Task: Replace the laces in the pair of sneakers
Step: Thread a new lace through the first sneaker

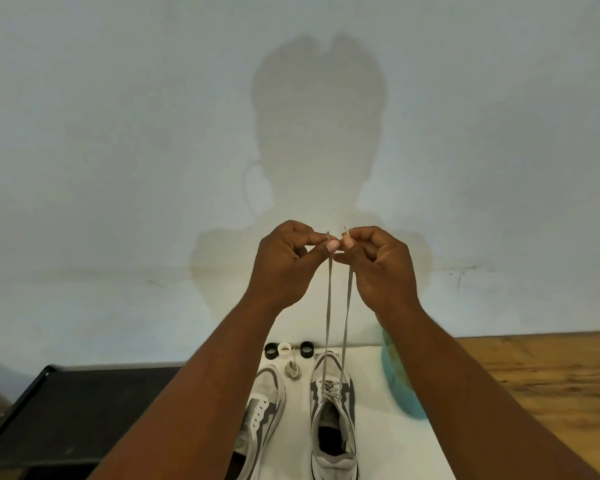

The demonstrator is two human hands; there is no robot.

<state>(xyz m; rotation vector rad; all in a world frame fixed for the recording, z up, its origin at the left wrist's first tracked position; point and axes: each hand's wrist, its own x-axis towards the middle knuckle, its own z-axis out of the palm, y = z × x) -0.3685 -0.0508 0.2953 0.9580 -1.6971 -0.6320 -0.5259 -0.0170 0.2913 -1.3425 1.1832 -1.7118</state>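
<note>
Two white and grey sneakers stand on a white surface. The right sneaker is upright with a grey lace threaded through its front eyelets. Both lace ends rise taut to my hands, held high in front of the wall. My left hand pinches one lace end between thumb and finger. My right hand pinches the other end, the tips side by side. The left sneaker leans on its side, partly hidden by my left forearm. A bundled grey lace lies between the shoes' toes.
Two black rings and a small white cap sit by the wall behind the shoes. A teal object lies to the right, partly behind my right forearm. A wooden tabletop extends right; a black tray-like surface lies left.
</note>
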